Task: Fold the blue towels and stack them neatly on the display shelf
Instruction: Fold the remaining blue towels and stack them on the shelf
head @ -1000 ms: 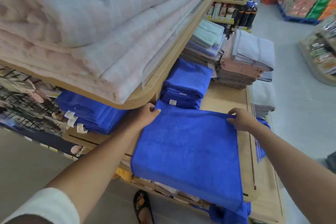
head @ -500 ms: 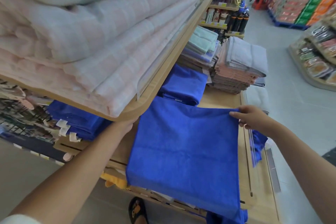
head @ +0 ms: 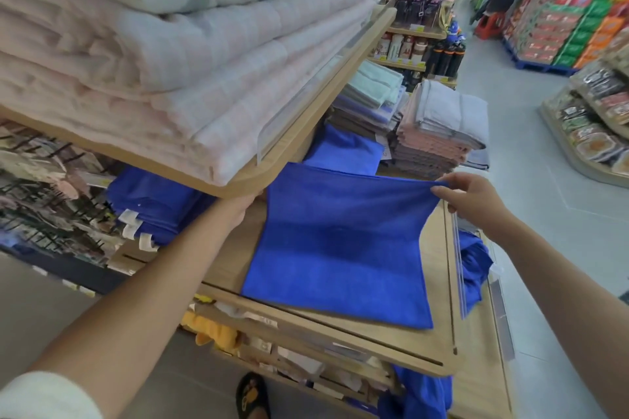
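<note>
sandal (head: pixel 252 395): seen on the floor, just in front of the display shelf (head: pixel 439 286).
sleeve (head: pixel 44 396): white, seen at the lower left of the view.
yellow cloth (head: pixel 214 330): tucked on a lower level, beneath the near edge of the display shelf.
display shelf: a pale wooden board with a slotted near edge; a clear strip (head: pixel 456 265) is fixed along its right edge.
blue towel (head: pixel 340 248): spread on the display shelf, with its near edge close to the shelf's near edge. Its far edge is lifted off the wood and stretched between the two hands.
loose blue cloth (head: pixel 474 265): hung over the right side of the display shelf, beyond the clear strip.
left hand (head: pixel 243 206): reached to the towel's far left corner, under the rim of the upper shelf (head: pixel 306 133). Its fingers are hidden by that rim, so the grasp cannot be told.
right hand (head: pixel 473 201): the towel's far right corner is pinched between thumb and fingers and held raised over the shelf's right edge.
folded blue towels (head: pixel 153 204): stacked at the left end of the display shelf, under the upper shelf, with white labels turned outward.
single folded towel (head: pixel 343 150): blue, set just behind the spread towel's far edge.
blankets (head: pixel 170 78): pink and pale, piled on the upper shelf.
pink and grey towels (head: pixel 439 133): stacked toward the far right corner.
bottles (head: pixel 442 56): dark, lined up on a farther shelf.
boxes (head: pixel 571 27): red and green, blurred, stacked across the aisle.
</note>
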Demonstrator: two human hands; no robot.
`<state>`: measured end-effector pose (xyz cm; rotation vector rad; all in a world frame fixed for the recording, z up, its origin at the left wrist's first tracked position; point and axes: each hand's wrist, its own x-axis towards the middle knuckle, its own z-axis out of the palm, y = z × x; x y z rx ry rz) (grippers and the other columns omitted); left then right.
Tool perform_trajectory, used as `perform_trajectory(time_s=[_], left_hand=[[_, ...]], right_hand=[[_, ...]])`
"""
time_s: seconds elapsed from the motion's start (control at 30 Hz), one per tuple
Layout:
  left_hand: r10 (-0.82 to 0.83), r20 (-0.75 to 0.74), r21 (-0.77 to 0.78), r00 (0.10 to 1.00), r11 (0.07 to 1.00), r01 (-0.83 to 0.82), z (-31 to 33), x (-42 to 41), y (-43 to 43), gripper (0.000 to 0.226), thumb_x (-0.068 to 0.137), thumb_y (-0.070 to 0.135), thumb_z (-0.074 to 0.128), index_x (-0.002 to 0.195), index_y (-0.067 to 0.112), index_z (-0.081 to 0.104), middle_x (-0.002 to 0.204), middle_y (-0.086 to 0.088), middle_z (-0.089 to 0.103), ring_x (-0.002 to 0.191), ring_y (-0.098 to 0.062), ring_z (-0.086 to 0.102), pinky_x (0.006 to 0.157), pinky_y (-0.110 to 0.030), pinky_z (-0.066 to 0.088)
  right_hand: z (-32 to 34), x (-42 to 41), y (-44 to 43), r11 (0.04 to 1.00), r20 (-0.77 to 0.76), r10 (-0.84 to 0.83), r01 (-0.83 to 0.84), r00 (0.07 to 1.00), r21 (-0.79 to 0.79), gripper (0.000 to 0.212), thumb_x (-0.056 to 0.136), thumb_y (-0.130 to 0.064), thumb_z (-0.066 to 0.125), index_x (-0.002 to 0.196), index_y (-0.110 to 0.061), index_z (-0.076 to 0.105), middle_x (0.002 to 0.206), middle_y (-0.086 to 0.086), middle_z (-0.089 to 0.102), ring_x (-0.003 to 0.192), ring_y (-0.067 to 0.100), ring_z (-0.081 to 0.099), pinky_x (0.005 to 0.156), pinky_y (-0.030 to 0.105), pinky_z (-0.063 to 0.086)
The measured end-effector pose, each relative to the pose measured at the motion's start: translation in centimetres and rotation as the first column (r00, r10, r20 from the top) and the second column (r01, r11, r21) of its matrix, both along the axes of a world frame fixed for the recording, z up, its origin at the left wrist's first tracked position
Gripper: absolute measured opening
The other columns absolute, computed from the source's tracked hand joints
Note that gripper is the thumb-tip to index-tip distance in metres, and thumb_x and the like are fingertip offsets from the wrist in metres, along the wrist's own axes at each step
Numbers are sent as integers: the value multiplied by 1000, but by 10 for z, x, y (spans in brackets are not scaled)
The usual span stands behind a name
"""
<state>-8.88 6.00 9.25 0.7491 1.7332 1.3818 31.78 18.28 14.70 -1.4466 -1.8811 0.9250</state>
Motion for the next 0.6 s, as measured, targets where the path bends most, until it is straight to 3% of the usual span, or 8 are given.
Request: perform_trajectory(time_s=[0.07,0.13,0.23,0.33,0.4,0.47,0.53,0.6], left_hand=[[49,-35,108,998,993,-45,2,10,-14,29,99,19,62,128,19,62,136,-3,62,124,-19,57,105,-38,48],[66,-161,147,985,988,-42,7,19,-35,30,95,13,64,125,13,66,130,-7,66,125,-22,59,108,-39,47],[7,-289,129,957,991,32,-2,19,-80,18,93,8,65,100,22,73,105,10,72,108,-8,66,90,-20,48],[-141,-421,13,896,987,162,-26,22,-130,29,93,4,64,84,30,74,118,14,64,108,12,58,88,-5,39],[-254,-473,-131,843,967,218,-47,24,-155,35,89,2,62,79,33,75,126,12,59,115,10,54,100,-13,39],[-314,-543,-236,779,947,217,-63,26,-167,39,84,0,57,80,36,73,128,12,57,123,-4,54,109,-33,41],[-301,-631,-251,715,951,179,-68,33,-169,41,83,1,55,86,39,69,128,12,55,125,-10,52,109,-39,43],[-280,-710,-216,646,960,179,-68,43,-163,37,87,6,54,94,39,66,131,14,53,126,-8,49,106,-36,44]], right_hand=[[-5,7,-18,999,39,19,-20,999,30,6,92,-15,75,89,-19,71,78,-10,68,44,6,55,55,27,48],[-12,16,-40,997,45,59,-61,997,38,11,91,-16,76,88,-25,70,68,-17,67,45,8,55,56,29,48],[-28,34,-81,986,76,163,-165,984,16,14,89,-20,77,87,-32,70,51,-4,58,41,9,44,48,26,40],[-50,49,-121,948,269,316,-314,910,-49,18,87,-24,78,87,-39,68,75,-9,68,48,7,50,49,21,45],[-61,54,-140,906,396,422,-389,816,-164,15,88,-30,78,87,-41,68,97,-17,68,63,4,60,60,20,50],[-67,56,-148,898,458,439,-377,773,-225,10,89,-36,76,86,-41,68,101,-21,68,72,2,63,66,21,52],[-70,53,-147,936,464,352,-299,813,-187,11,92,-33,72,85,-40,67,93,-18,70,68,3,65,66,23,53],[-70,44,-142,972,440,236,-207,866,-115,7,95,-31,67,92,-37,67,90,-14,73,68,1,66,66,26,56]])
